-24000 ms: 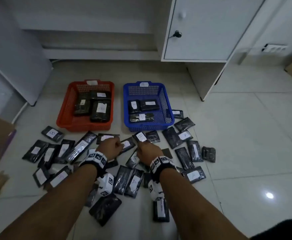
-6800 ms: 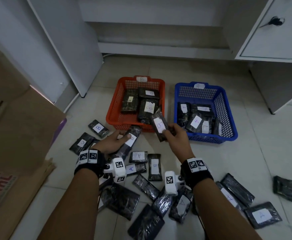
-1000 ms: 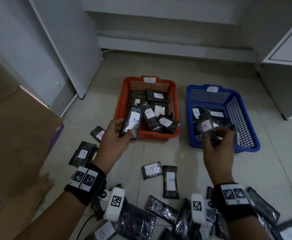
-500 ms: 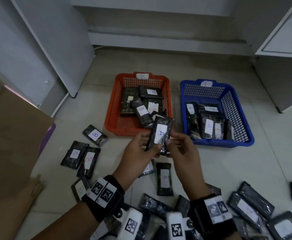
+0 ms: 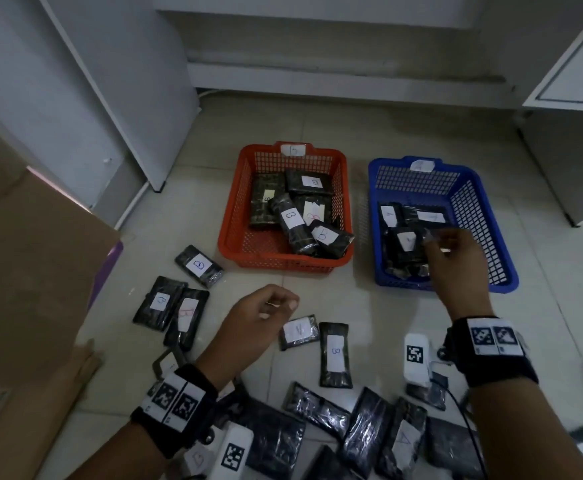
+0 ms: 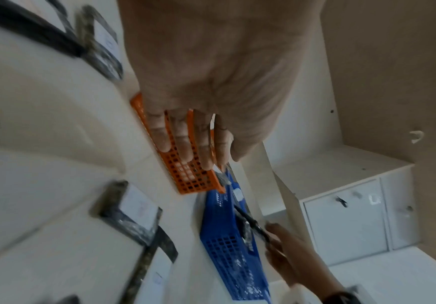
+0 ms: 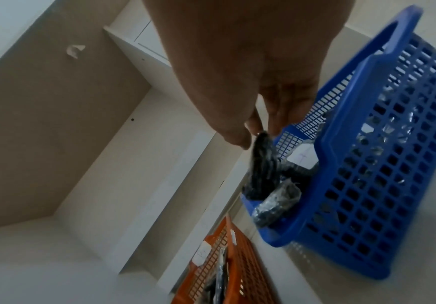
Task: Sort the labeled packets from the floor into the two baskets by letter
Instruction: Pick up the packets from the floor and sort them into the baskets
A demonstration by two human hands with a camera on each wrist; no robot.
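Head view: right hand [image 5: 454, 261] fingers pinch a packet [image 5: 432, 237] over the blue basket [image 5: 504, 282]; left hand [image 5: 259, 320] loosely curled, empty. Five packets visible in the orange basket [image 5: 234, 251], many left on the floor [image 5: 404, 306].
Left wrist: fingers [image 6: 183, 142] apart.
Right wrist: packet below fingertips [image 7: 240, 139].

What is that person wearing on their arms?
Both arms are bare, with no sleeves. Each wrist has a black band with a white label printed with two black square patterns; the other band matches. A small white box with one such pattern sits beside each band, and a thin black cable runs from the right one.
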